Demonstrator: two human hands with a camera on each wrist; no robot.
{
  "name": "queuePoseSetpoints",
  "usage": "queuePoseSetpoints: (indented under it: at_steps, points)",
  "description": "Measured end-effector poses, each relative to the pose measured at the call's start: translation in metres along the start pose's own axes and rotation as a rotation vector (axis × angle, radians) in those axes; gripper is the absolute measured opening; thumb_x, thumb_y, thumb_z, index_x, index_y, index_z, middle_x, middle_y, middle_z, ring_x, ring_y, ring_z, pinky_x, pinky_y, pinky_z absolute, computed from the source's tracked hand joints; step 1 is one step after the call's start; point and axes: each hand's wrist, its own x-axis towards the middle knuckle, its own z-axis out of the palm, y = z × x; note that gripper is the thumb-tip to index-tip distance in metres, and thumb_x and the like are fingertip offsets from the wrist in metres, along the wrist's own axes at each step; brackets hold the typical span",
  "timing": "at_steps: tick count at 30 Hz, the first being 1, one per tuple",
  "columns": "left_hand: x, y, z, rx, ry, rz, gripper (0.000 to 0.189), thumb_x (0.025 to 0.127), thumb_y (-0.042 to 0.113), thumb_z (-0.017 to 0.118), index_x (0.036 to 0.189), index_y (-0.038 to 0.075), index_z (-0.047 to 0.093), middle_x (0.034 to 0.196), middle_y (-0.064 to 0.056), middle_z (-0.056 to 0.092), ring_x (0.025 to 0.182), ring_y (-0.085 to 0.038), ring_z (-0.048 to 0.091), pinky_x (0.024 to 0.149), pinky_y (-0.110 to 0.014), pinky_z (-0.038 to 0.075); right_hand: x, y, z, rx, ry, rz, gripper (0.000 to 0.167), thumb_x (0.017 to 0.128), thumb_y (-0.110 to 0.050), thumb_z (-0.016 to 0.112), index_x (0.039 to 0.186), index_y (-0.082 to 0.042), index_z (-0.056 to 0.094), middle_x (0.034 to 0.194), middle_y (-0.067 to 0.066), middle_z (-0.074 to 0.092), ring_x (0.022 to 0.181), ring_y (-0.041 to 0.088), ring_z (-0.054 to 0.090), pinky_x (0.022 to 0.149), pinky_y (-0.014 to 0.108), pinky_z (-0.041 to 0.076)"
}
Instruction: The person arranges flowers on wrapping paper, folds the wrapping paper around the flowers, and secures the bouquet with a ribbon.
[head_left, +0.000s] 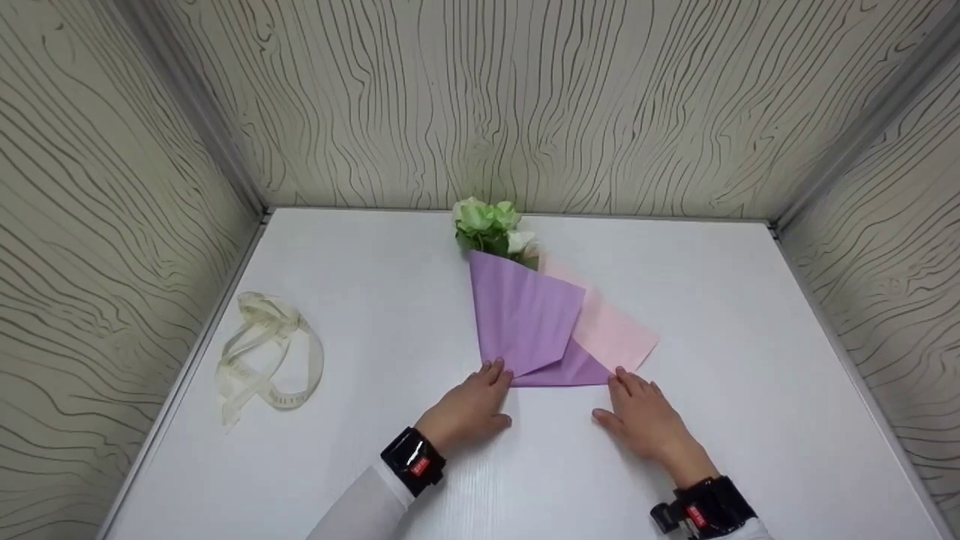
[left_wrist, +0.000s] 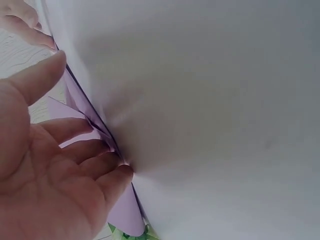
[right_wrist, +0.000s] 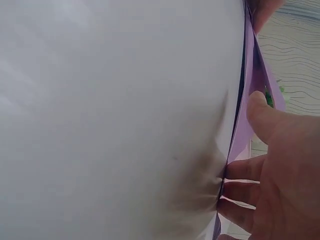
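Observation:
A small bouquet of pale green and white flowers [head_left: 486, 217] lies on the table, its stems hidden under purple wrapping paper [head_left: 521, 311]. The paper's left side is folded over the front, while a pink face [head_left: 611, 326] shows on the right. My left hand [head_left: 471, 405] rests its fairly straight fingertips on the lower left corner of the paper. At the lower right corner, the fingertips of my right hand [head_left: 646, 420] touch the paper's edge. Both thumbs point inward, apart from the paper. In the left wrist view, the fingers [left_wrist: 95, 155] meet the purple edge.
A loosely looped cream ribbon [head_left: 277, 352] with printing lies on the left of the white table [head_left: 360, 277]. Wood-grain patterned panels [head_left: 510, 105] rise behind and on both sides. Each wrist carries a black strapped camera [head_left: 416, 461].

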Motion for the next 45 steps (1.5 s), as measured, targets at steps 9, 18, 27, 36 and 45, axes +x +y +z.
queuePoseSetpoints:
  at_steps: [9,18,27,36,45]
  points:
    - [-0.026,-0.012,-0.006,0.024,-0.002,0.021,0.065,0.084,0.034,0.057,0.139,0.014,0.029,0.146,-0.009,0.015,0.131,-0.026,0.018,0.100,-0.044,0.026,-0.003,-0.021,-0.011,-0.010,0.011,0.023,0.059,0.083,-0.043,0.056,0.120,0.002,0.050,0.120,0.021,0.046,0.107,0.037,0.046,0.083,0.051,0.039]
    - [-0.029,-0.016,-0.004,0.052,0.009,0.019,0.062,0.084,0.031,0.057,0.139,0.020,0.030,0.145,-0.014,0.016,0.131,-0.029,0.018,0.100,-0.046,0.025,0.030,-0.062,-0.016,-0.049,0.491,-0.272,0.032,0.075,-0.021,0.067,0.103,-0.008,0.059,0.117,0.015,0.047,0.110,0.032,0.043,0.091,0.048,0.031]
    - [-0.029,-0.015,-0.003,0.088,0.030,0.066,0.061,0.083,0.028,0.060,0.137,0.016,0.035,0.143,-0.014,0.022,0.129,-0.030,0.022,0.101,-0.044,0.023,0.054,-0.076,0.007,-0.175,0.227,-0.337,0.051,0.078,-0.026,0.066,0.126,-0.022,0.051,0.135,0.008,0.039,0.122,0.029,0.036,0.097,0.053,0.026]
    - [-0.033,-0.018,-0.003,0.083,0.069,0.094,0.057,0.083,0.025,0.059,0.135,0.016,0.039,0.142,-0.013,0.024,0.128,-0.029,0.025,0.101,-0.044,0.023,0.057,-0.067,0.016,-0.176,0.196,-0.312,0.037,0.084,-0.030,0.060,0.121,-0.028,0.056,0.123,0.007,0.052,0.106,0.027,0.050,0.091,0.049,0.035]
    - [-0.033,-0.019,-0.002,0.068,0.068,0.125,0.054,0.082,0.025,0.060,0.132,0.016,0.043,0.142,-0.010,0.027,0.128,-0.027,0.026,0.102,-0.042,0.023,0.056,-0.064,0.018,-0.163,0.267,-0.333,0.028,0.082,-0.027,0.063,0.109,-0.026,0.065,0.113,0.007,0.057,0.098,0.027,0.053,0.082,0.044,0.041]
